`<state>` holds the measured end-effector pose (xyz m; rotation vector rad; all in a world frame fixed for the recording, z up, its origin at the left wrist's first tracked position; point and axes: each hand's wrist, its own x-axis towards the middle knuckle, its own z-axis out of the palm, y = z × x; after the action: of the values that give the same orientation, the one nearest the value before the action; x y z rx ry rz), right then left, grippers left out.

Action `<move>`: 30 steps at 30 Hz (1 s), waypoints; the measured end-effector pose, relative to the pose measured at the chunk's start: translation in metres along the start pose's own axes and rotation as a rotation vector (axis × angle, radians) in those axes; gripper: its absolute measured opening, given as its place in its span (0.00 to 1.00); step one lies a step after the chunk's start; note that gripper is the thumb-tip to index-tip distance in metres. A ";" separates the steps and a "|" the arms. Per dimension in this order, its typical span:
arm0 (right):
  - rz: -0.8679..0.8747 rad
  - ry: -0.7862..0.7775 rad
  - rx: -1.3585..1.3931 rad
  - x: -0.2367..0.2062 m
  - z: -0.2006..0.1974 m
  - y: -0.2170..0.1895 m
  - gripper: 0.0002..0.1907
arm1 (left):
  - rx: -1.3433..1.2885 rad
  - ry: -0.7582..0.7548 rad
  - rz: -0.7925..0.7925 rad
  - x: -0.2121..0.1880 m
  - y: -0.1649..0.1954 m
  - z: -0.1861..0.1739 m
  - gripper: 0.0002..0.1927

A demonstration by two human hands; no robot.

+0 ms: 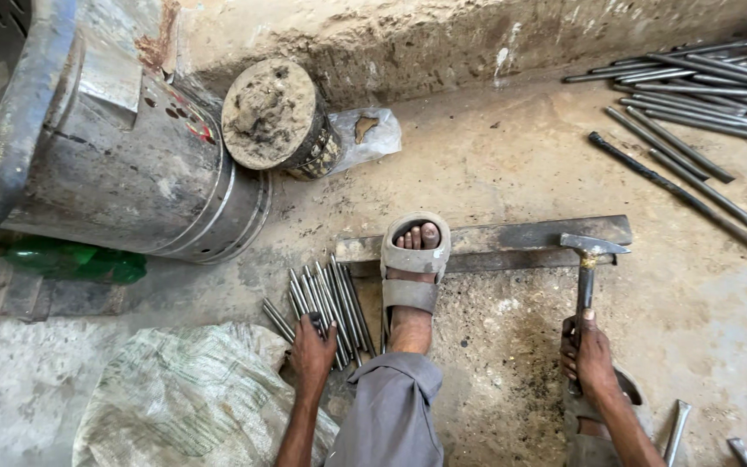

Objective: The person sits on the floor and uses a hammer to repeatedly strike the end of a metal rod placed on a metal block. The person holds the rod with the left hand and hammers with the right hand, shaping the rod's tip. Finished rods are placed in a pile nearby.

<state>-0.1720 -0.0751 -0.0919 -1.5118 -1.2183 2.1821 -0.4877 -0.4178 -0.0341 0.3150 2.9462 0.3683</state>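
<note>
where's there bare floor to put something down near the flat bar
Bare concrete lies beyond the flat steel bar, between the wall, the dusty tin and the far rod pile. More lies right of the hammer. It is crowded left of the sandalled foot, where the left hand grips short rods.

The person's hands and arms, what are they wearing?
Nothing. The left hand and right hand have no gloves, rings or watch, and both forearms are bare with no sleeves showing.
</note>
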 end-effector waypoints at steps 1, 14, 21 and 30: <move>0.002 -0.003 -0.009 0.002 0.000 0.001 0.29 | -0.007 0.004 -0.016 0.002 -0.001 0.001 0.28; 0.015 -0.007 -0.015 -0.021 -0.040 0.020 0.28 | 0.165 -0.161 -0.144 -0.008 0.002 -0.020 0.38; -0.028 -0.012 -0.082 -0.031 -0.063 0.022 0.29 | 0.071 -0.142 -0.153 -0.023 0.008 -0.023 0.27; -0.009 -0.025 -0.055 -0.018 -0.060 0.013 0.30 | 0.169 -0.198 -0.227 -0.015 0.022 -0.017 0.28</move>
<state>-0.1093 -0.0638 -0.0974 -1.5011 -1.3011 2.1846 -0.4720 -0.4041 -0.0099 0.0320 2.7814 0.0541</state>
